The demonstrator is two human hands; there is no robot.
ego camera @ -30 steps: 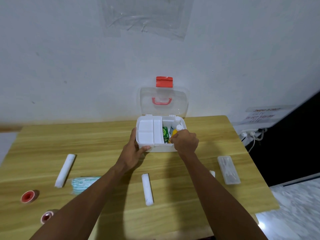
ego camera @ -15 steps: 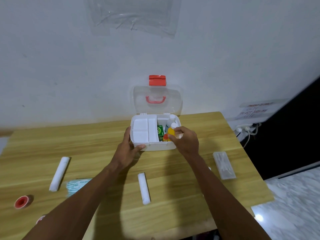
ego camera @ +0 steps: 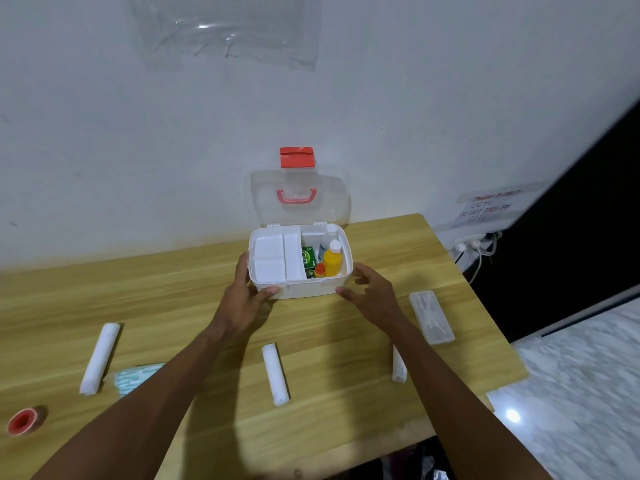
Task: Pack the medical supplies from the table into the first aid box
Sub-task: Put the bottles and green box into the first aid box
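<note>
While our left hand [ego camera: 247, 299] grips the part-filled first aid box [ego camera: 304, 288], right hand [ego camera: 374, 292] spread, bandage rolls [ego camera: 275, 374] at six o'clock await packing.

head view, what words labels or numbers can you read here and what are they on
"CCTV": paper sign on the wall, right of the table.
"DO NOT TURN OFF": same sign, line below.
The sign's top and bottom lines: too blurred to read.
The green box in the first aid box: print too blurred to read.
</note>
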